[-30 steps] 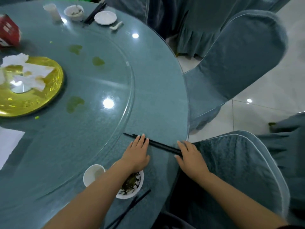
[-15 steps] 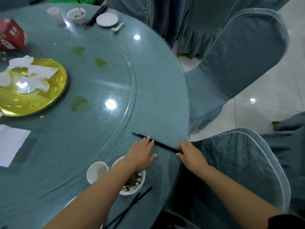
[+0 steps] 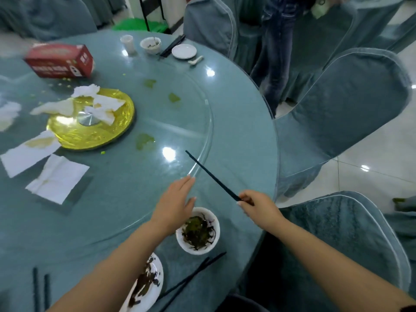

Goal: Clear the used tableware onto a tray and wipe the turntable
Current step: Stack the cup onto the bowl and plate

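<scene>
At lower centre, the right hand (image 3: 258, 207) pinches black chopsticks (image 3: 211, 175) by one end, lifted for clearing, while the left hand (image 3: 175, 204) hovers flat and empty.

black chopsticks (image 3: 211, 175) lifted, pinched at near end by right hand (image 3: 258, 207), tips slanting up-left over glass turntable (image 3: 157, 122) rim; turntable has green smears, crumpled napkins (image 3: 56, 176); white bowl (image 3: 198, 230) of dark greens upright near table edge; dirty white plate (image 3: 146, 287) at bottom; second chopstick pair (image 3: 191, 280) flat beside it; far cup (image 3: 127, 43), bowl (image 3: 150, 45), saucer (image 3: 184, 51), spoon (image 3: 195, 60)
</scene>
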`<state>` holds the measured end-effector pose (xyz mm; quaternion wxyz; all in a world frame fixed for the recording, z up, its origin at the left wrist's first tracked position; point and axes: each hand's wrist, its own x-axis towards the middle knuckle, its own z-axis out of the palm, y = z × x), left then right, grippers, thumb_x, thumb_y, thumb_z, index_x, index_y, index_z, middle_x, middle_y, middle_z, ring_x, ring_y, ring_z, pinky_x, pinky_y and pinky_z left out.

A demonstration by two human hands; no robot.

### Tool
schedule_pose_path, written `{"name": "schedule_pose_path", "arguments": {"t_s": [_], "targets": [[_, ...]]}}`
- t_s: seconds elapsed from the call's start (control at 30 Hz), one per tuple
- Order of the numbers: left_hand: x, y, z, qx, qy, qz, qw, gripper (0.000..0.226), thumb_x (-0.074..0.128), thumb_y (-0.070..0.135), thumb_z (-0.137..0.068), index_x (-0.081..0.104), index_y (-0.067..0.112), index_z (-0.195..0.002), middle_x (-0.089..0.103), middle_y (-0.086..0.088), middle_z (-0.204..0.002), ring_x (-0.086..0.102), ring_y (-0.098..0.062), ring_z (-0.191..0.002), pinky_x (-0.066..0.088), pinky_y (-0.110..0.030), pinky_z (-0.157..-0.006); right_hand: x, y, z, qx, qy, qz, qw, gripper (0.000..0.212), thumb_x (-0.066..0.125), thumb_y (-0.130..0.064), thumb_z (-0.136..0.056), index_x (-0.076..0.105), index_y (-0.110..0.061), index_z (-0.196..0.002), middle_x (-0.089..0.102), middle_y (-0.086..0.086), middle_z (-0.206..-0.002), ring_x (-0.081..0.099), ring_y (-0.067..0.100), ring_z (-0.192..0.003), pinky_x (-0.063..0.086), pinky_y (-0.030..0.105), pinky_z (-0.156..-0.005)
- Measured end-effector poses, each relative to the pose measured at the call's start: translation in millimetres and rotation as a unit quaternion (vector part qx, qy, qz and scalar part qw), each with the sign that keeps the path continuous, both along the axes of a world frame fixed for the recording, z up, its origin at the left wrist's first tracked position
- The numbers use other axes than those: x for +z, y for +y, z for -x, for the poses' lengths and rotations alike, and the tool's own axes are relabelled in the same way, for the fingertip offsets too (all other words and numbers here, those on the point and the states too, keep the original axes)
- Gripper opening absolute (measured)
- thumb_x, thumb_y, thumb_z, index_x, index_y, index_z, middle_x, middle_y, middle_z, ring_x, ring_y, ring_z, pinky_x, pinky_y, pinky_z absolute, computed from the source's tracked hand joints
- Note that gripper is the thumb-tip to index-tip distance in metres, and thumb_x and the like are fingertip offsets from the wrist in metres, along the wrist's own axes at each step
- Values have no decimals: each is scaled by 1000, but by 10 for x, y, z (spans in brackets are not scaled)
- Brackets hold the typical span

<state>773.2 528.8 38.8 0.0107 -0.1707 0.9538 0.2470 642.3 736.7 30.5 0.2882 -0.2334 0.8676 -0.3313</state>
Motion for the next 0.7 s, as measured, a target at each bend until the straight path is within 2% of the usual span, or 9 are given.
{"name": "schedule_pose_path", "arguments": {"t_s": [0.07, 0.1, 0.17, 0.23, 0.33, 0.43, 0.53, 0.7], "targets": [[116, -133, -150, 11, 43, 38, 998, 54, 54, 20, -94, 38, 9, -144, 33, -8, -152, 32, -26, -140, 24, -35, -114, 136, -170, -106, 8, -50, 47, 998, 5, 61, -14, -92, 62, -18, -96, 65, 3, -86, 62, 20, -78, 54, 36, -79], [166, -209, -231, 14, 65, 60, 996, 54, 54, 19, -90, 42, 7, -141, 37, -12, -150, 36, -30, -138, 28, -41, -113, 197, -256, -166, 16, -68, 67, 995, 8, 61, -12, -92, 61, -20, -92, 65, 3, -82, 61, 19, -73, 54, 36, -75], [289, -340, -407, 32, 83, 101, 991, 53, 52, 23, -85, 50, 7, -135, 44, -15, -145, 43, -35, -132, 37, -49, -106, 304, -415, -279, 46, -102, 95, 989, 11, 61, -9, -91, 61, -20, -90, 63, 2, -75, 58, 13, -64, 53, 28, -64], [433, -436, -647, 64, 99, 125, 985, 45, 46, 29, -88, 59, 10, -126, 53, -15, -137, 50, -34, -126, 43, -49, -102, 415, -585, -418, 87, -126, 105, 983, 12, 61, -9, -91, 62, -20, -88, 62, -1, -71, 57, 11, -59, 51, 24, -61], [574, -514, -946, 119, 145, 132, 973, 39, 43, 34, -88, 65, 12, -112, 64, -9, -115, 58, -30, -107, 50, -42, -90, 499, -775, -556, 131, -141, 98, 976, 11, 62, -11, -91, 64, -21, -87, 62, -3, -72, 57, 7, -58, 51, 25, -63], [687, -642, -1350, 171, 174, 189, 951, 32, 53, 29, -87, 65, 10, -110, 62, -7, -102, 56, -26, -95, 44, -34, -85, 621, -1004, -786, 175, -156, 104, 967, 8, 62, -9, -91, 68, -14, -90, 62, 0, -71, 56, 4, -58, 49, 22, -62], [705, -792, -1726, 204, 177, 248, 931, 32, 66, 21, -80, 67, 10, -110, 61, -11, -104, 55, -29, -96, 48, -41, -83, 755, -1211, -986, 216, -174, 114, 954, 12, 62, -10, -91, 68, -6, -99, 63, 2, -71, 56, 5, -58, 48, 19, -60], [763, -920, -2182, 238, 134, 323, 906, 20, 66, 32, -73, 75, 21, -87, 64, -6, -95, 49, -26, -91, 41, -37, -76, 850, -1549, -1234, 297, -191, 102, 930, 12, 63, -12, -91, 68, -10, -101, 67, -5, -71, 60, 10, -64, 50, 22, -64]]}}
